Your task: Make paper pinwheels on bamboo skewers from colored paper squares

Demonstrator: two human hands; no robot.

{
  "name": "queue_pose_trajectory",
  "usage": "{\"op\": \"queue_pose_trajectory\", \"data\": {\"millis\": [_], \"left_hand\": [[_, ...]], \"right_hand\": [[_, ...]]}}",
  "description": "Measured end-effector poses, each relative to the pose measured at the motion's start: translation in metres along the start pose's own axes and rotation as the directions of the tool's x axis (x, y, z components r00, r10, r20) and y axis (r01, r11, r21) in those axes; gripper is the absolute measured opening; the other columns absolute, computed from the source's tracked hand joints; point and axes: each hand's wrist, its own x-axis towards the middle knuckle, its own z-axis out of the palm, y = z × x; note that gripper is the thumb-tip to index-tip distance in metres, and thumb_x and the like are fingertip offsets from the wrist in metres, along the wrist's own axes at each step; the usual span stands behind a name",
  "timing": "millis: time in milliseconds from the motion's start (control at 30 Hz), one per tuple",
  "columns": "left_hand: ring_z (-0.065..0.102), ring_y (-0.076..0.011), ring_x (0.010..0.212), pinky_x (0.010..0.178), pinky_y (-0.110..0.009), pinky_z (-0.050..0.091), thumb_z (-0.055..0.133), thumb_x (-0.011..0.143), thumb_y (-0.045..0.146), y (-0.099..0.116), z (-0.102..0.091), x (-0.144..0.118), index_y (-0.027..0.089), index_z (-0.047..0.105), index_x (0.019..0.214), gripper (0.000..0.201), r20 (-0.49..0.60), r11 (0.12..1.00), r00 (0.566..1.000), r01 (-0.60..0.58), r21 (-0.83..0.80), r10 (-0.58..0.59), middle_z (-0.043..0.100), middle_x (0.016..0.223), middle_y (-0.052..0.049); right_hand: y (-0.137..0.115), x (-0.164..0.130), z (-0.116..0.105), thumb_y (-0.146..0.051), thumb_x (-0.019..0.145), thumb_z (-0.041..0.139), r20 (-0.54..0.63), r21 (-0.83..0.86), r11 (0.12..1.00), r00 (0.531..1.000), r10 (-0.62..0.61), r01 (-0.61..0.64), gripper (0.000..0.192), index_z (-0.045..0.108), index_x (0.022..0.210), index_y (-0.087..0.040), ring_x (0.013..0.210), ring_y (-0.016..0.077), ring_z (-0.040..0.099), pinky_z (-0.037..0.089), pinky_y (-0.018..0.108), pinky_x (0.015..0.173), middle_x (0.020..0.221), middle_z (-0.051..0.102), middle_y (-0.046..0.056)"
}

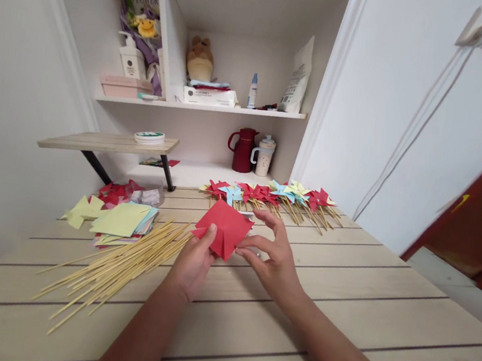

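Clamping red paper (223,224) in left hand (195,260), pinching four-o'clock edge in right hand (274,255) — probably folding, next needing inward bending.

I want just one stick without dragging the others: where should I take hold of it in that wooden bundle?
Probably by a near end, from the left front: the wooden sticks splay apart there, leaving some ends standing alone. Farther up they lie crowded over one another, close to the left hand, so a pinch there would likely catch several.
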Motion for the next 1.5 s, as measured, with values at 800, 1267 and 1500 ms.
{"op": "queue_pose_trajectory", "data": {"millis": [800,1267,1500], "left_hand": [[0.064,-0.0264,0.115,0.097,-0.039,0.049,0.067,0.088,0.040,0.000,0.000,-0.001,0.016,0.067,0.117,0.037,0.031,0.998,0.999,0.019,-0.062,-0.017,0.071,0.122,-0.013],[0.070,-0.0245,0.096,0.092,-0.039,0.050,0.068,0.086,0.045,-0.003,0.005,-0.002,0.013,0.072,0.101,0.035,0.070,1.000,0.997,0.027,-0.004,-0.027,0.075,0.106,-0.014],[0.068,-0.0267,0.098,0.089,-0.038,0.050,0.070,0.083,0.049,-0.001,0.010,-0.008,0.013,0.074,0.101,0.041,0.044,0.990,0.999,-0.005,0.144,-0.001,0.076,0.101,-0.014]], "right_hand": [[-0.005,0.001,-0.002,-0.007,0.082,0.060,0.101,-0.008,0.999,0.994,-0.033,0.034,0.032,0.071,0.103,-0.029,0.138,0.0294,0.039,0.038,0.052,0.112,0.145,0.039,0.007],[-0.004,0.005,-0.003,-0.031,0.086,0.071,-0.031,0.087,0.984,0.987,0.161,-0.157,0.011,0.074,0.076,-0.026,0.120,0.0276,0.054,0.041,0.050,0.107,0.123,0.056,0.008],[-0.005,0.007,-0.003,-0.030,0.084,0.072,0.012,0.135,0.957,0.967,0.256,-0.255,0.015,0.072,0.071,-0.024,0.118,0.0271,0.054,0.042,0.048,0.104,0.122,0.055,0.008]]}}
